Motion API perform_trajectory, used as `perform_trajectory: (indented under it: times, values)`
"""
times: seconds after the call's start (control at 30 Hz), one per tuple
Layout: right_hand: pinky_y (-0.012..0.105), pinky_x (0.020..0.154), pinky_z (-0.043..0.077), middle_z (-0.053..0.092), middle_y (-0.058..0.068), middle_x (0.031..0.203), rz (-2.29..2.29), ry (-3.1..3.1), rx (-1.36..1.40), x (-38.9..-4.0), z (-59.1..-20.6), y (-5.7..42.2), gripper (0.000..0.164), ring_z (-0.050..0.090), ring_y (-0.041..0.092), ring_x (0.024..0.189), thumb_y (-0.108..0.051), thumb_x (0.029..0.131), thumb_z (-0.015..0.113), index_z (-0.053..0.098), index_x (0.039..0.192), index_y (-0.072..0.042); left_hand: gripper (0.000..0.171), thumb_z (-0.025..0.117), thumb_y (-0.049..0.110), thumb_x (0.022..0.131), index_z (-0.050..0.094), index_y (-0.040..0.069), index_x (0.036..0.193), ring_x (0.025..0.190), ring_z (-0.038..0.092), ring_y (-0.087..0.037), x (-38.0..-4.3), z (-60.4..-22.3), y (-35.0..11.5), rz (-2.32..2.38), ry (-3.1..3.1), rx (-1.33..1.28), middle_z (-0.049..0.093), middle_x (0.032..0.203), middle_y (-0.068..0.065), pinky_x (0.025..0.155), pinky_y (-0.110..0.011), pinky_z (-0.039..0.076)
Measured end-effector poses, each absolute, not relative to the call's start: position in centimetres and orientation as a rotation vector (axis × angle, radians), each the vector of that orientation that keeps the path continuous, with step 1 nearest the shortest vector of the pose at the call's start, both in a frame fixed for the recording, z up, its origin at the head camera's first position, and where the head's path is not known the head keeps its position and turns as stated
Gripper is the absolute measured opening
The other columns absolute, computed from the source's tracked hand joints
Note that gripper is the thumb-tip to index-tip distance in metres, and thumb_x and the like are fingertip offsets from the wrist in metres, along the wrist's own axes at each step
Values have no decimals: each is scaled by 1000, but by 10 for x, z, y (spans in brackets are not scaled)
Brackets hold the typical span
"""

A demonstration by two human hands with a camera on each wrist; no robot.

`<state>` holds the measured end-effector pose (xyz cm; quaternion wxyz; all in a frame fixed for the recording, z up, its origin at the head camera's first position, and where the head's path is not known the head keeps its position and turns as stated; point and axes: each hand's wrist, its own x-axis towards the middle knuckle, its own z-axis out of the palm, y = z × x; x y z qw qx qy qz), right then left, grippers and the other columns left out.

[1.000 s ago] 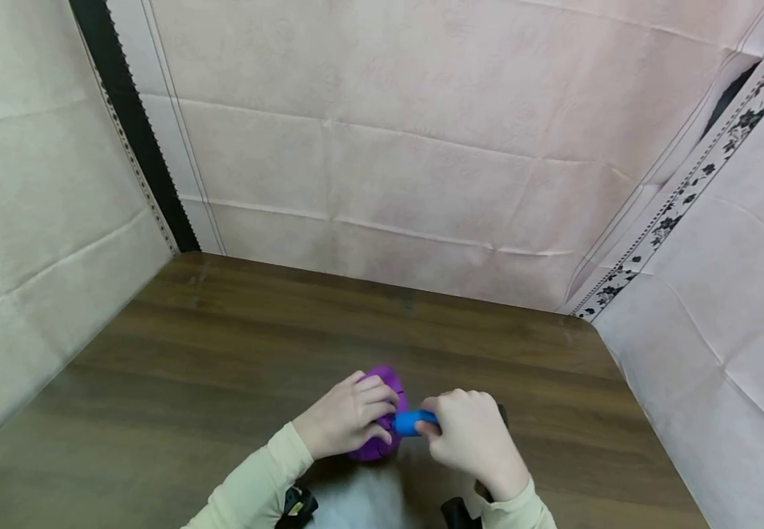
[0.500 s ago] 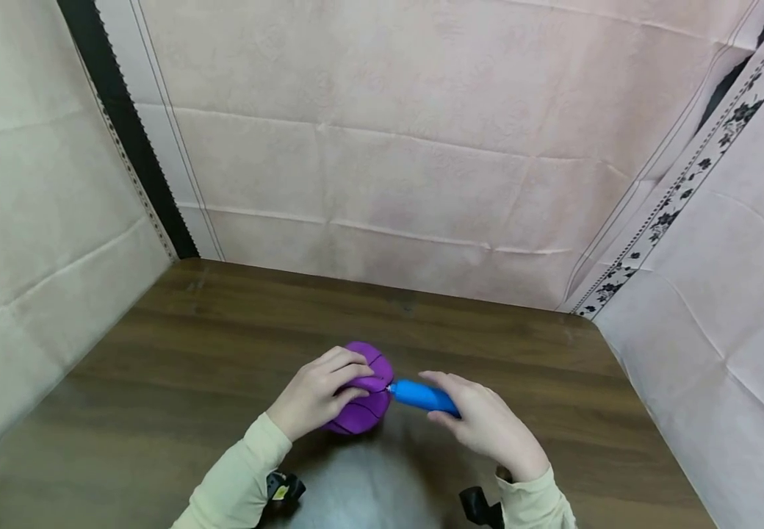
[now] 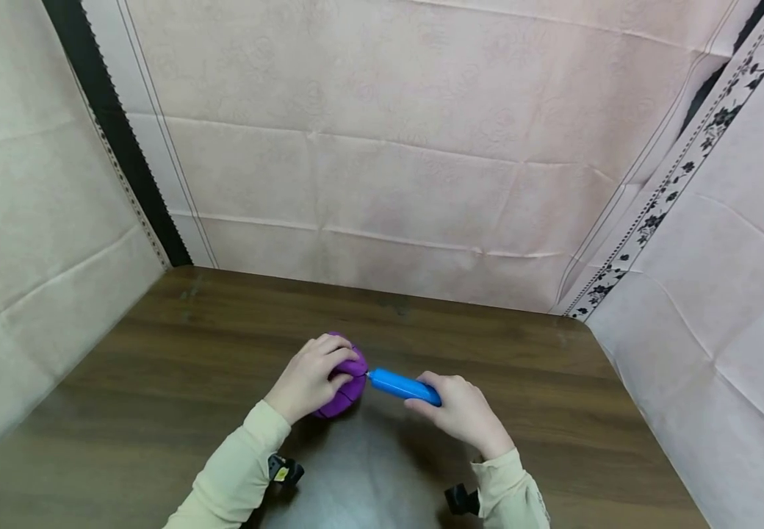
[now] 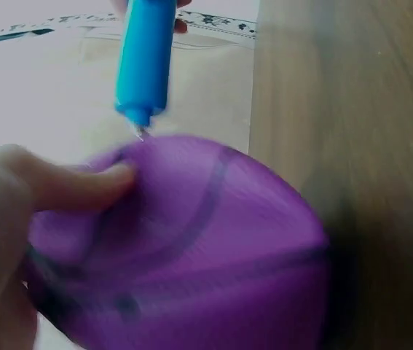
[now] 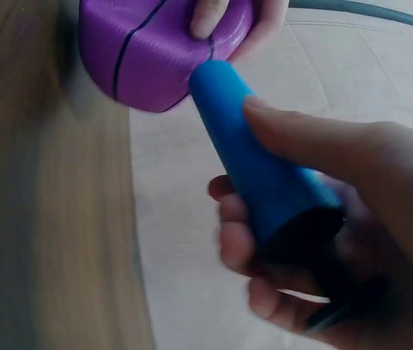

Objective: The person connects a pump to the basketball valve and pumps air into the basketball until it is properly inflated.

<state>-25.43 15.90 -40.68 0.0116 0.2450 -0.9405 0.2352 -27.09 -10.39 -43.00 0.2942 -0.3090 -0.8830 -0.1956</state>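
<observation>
A purple ball [image 3: 345, 389] with black seam lines, like a small basketball, is gripped by my left hand [image 3: 312, 376]. Its surface looks dented in the head view, and in the left wrist view my thumb [image 4: 82, 186] presses on it. My right hand [image 3: 460, 411] holds a blue hand pump [image 3: 403, 386] by the rear part of its barrel. A short metal needle [image 4: 142, 133] shows between the pump's tip and the ball's edge. In the right wrist view the black pump handle [image 5: 337, 292] lies by my palm, with my fingers curled beneath the barrel.
The brown wood-grain table [image 3: 223, 323] spreads under both hands, with a shiny pale reflection at its near middle. Pale cloth walls [image 3: 382, 184] enclose it at the back and sides. Black wrist camera mounts [image 3: 286, 470] hang below both sleeves.
Both hands, with the ball and pump, have shifted left and farther from me. The right hand has drawn back from the ball, and more of the blue barrel shows.
</observation>
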Motion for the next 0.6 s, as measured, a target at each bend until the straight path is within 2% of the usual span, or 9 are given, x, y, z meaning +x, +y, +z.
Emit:
perform_trajectory:
  times: [0.13,0.2,0.4,0.6]
  values:
    - [20,53,35,50,-13,64,753,-2887,786,-257,-409,158,24,42,1,55,-39,88,70,69,100,-19,46,86,40,70,72,21,110,106,57,-17,-273,-426,-95,-422,-2532,-740,72,100,6,101,-56,29]
    - [19,53,35,51,-12,63,791,-2861,800,-258,-409,158,25,41,0,54,-40,88,70,70,100,-18,47,84,44,70,73,22,110,104,57,-17,-274,-423,-90,-374,-2581,-722,74,98,7,103,-61,24]
    - [19,54,35,49,-13,63,862,-2850,813,-258,-409,158,28,41,-1,53,-42,88,68,71,100,-17,30,81,38,75,77,20,98,103,61,-19,-275,-416,-85,-266,-2659,-765,76,97,4,104,-65,26]
    - [18,54,35,48,-14,61,927,-2870,819,-260,-409,159,24,41,-1,52,-41,87,70,71,99,-20,24,81,29,76,76,18,97,97,62,-15,-277,-415,-95,-262,-2629,-919,75,92,6,102,-60,30]
